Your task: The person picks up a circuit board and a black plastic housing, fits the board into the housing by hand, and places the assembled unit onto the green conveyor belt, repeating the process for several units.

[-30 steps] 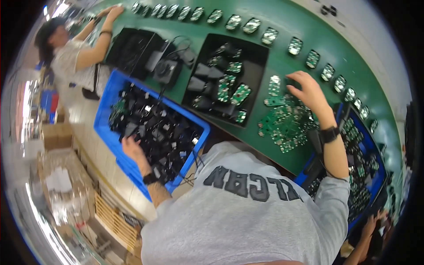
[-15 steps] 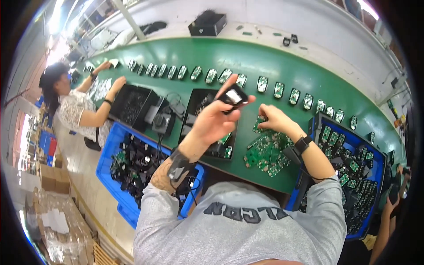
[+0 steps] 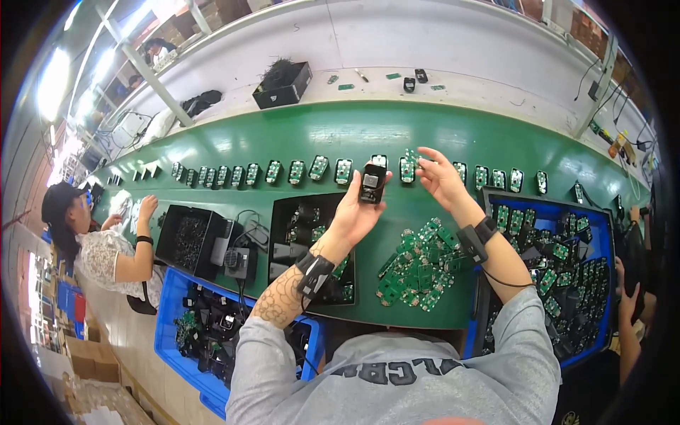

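A small black plastic casing [image 3: 372, 183] with a grey square in its face is gripped by my left hand [image 3: 354, 218], fingers wrapped round its sides. Between the fingertips of my right hand [image 3: 446, 183] is a small green circuit board [image 3: 412, 157], raised over the row of casings. Just behind it a black casing with a green board [image 3: 406, 171] stands on the green table [image 3: 368, 127]. A loose heap of green circuit boards [image 3: 419, 265] lies nearer my body, below my right forearm.
A black bin [image 3: 275, 237] with casings stands left of the heap; a blue-lined crate [image 3: 609, 241] of board-filled casings is at right. Farther left are a black box of small parts [image 3: 190, 237] and a blue bin [image 3: 166, 319]. A co-worker [image 3: 106, 258] works at the left.
My right hand has risen from the heap, carrying a circuit board away from me to the row. My left hand has turned the casing more upright. The whole view has shifted.
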Motion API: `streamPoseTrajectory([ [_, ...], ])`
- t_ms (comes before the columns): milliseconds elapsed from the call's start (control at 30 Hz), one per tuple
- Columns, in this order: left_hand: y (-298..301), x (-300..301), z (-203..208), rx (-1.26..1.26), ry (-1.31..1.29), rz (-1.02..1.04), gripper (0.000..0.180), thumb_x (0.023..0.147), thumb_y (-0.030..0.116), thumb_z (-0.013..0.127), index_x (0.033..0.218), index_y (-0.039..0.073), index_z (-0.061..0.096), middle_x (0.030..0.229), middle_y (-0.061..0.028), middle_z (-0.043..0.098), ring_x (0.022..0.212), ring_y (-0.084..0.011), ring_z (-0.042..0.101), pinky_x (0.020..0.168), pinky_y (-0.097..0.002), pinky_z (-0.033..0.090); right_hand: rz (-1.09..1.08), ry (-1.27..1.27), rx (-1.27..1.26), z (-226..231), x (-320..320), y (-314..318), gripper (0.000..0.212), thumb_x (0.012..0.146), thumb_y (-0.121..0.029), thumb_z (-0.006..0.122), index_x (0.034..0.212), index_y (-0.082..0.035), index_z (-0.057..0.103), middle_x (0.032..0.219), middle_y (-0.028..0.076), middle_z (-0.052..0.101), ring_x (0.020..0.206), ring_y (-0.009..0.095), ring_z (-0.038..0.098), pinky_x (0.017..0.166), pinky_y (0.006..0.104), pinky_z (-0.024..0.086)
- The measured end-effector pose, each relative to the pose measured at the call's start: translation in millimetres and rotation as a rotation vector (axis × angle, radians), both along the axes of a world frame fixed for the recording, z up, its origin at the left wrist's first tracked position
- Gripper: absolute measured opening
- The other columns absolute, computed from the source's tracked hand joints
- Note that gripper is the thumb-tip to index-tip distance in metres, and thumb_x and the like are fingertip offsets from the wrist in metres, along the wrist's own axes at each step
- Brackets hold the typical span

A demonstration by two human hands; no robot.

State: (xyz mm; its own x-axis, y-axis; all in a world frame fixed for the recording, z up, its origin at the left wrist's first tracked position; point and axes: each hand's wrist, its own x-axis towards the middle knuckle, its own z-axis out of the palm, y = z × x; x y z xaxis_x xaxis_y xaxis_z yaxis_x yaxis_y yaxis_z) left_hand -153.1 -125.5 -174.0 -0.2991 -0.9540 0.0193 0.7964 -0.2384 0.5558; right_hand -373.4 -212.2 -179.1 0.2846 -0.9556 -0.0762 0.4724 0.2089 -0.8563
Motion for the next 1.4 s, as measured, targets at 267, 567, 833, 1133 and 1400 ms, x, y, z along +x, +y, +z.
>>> streamPoseTrajectory([
  [267, 13.4, -6.3, 12.0, 0.056, -0.291, 0.083, 0.041, 0.094, 0.027, 0.061, 0.13, 0.011, 0.052, 0.127, -0.0039, 0.059, 0.109, -0.0133, 0.055, 0.088, -0.0333, 0.046, 0.268, -0.111, 0.004, 3.7, 12.3, 15.2, 0.046, 0.089, -0.004, 0.064, 0.133, 0.003, 0.051, 0.112, 0.012, 0.065, 0.103, 0.019, 0.065, 0.095, 0.0307, 0.053],
  [567, 10.2, -9.1, 5.5, -0.021, -0.398, 0.05, 0.066, 0.089, 0.01, 0.064, 0.147, 0.006, 0.033, 0.126, -0.0048, 0.057, 0.111, -0.0136, 0.056, 0.094, -0.0341, 0.045, 0.275, 0.165, -0.178, 16.7, 14.8, 24.1, 0.044, 0.092, -0.015, 0.063, 0.134, -0.005, 0.056, 0.113, 0.003, 0.065, 0.108, 0.02, 0.063, 0.095, 0.0335, 0.048],
  [833, 11.7, -10.5, 1.9, -0.011, -0.476, 0.084, 0.075, 0.087, 0.004, 0.065, 0.15, 0.003, 0.026, 0.126, -0.0066, 0.057, 0.112, -0.0136, 0.056, 0.096, -0.0318, 0.045, 0.343, 0.427, -0.405, 17.0, 16.5, 25.4, 0.039, 0.085, -0.012, 0.07, 0.123, -0.007, 0.066, 0.116, 0.004, 0.062, 0.113, 0.016, 0.058, 0.101, 0.0337, 0.044],
  [1133, 9.9, -9.8, -1.4, -0.056, -0.421, 0.193, 0.069, 0.087, 0.004, 0.062, 0.148, 0.005, 0.031, 0.122, -0.0072, 0.056, 0.111, -0.0155, 0.057, 0.1, -0.0331, 0.045, 0.278, 0.446, -0.469, 15.6, 18.3, 26.4, 0.038, 0.08, -0.007, 0.073, 0.118, -0.006, 0.067, 0.113, 0.003, 0.063, 0.111, 0.015, 0.057, 0.102, 0.0346, 0.043],
  [1400, 14.0, -10.4, 8.5, -0.033, -0.347, 0.234, 0.074, 0.088, 0.004, 0.061, 0.151, 0.005, 0.023, 0.141, -0.0078, 0.048, 0.118, -0.0175, 0.054, 0.1, -0.0386, 0.045, 0.282, 0.389, -0.572, 9.6, 18.3, 26.3, 0.04, 0.076, -0.006, 0.077, 0.115, -0.005, 0.067, 0.109, 0.004, 0.062, 0.107, 0.015, 0.057, 0.102, 0.0345, 0.043],
])
